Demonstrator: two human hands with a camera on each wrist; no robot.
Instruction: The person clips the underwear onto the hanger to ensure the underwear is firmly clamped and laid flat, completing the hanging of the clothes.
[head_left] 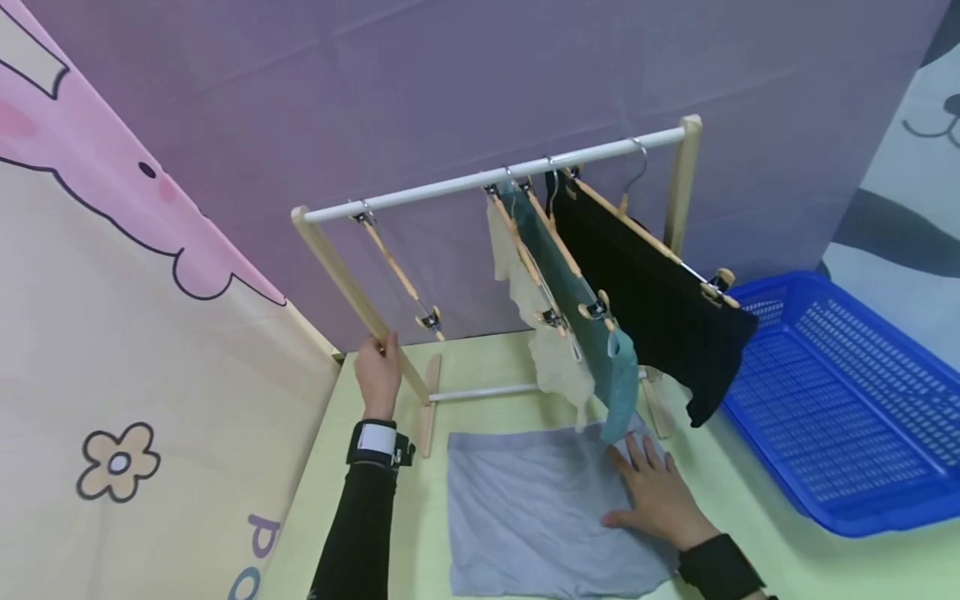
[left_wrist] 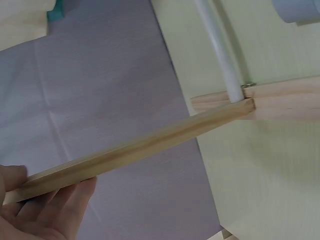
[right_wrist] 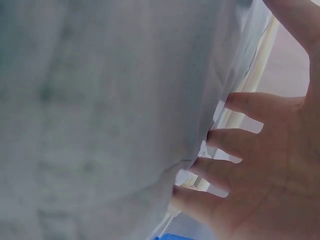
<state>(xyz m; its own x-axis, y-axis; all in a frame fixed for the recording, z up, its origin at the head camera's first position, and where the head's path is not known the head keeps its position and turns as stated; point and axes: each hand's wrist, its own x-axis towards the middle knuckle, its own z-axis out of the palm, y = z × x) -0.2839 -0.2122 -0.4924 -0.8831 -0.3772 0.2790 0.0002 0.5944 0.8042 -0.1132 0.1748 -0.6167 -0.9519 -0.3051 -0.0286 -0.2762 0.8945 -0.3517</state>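
My left hand [head_left: 377,377] grips the left wooden post [head_left: 341,275] of a small clothes rack, low down. In the left wrist view, its thumb and fingers close round the same post [left_wrist: 135,148]. My right hand [head_left: 656,496] lies with fingers spread on the right part of a grey-blue garment [head_left: 536,517] with a waistband, laid flat on the table before the rack. In the right wrist view, the fingertips of that hand [right_wrist: 260,150] touch the cloth [right_wrist: 110,115]. A bare clip hanger [head_left: 393,265] hangs near the left post.
From the white rail [head_left: 450,188] hang a cream garment [head_left: 555,358], a teal garment [head_left: 622,379] and a black garment [head_left: 637,275] on clip hangers. A blue plastic basket [head_left: 806,500] stands at the right. Purple cloth [head_left: 360,100] covers the wall behind.
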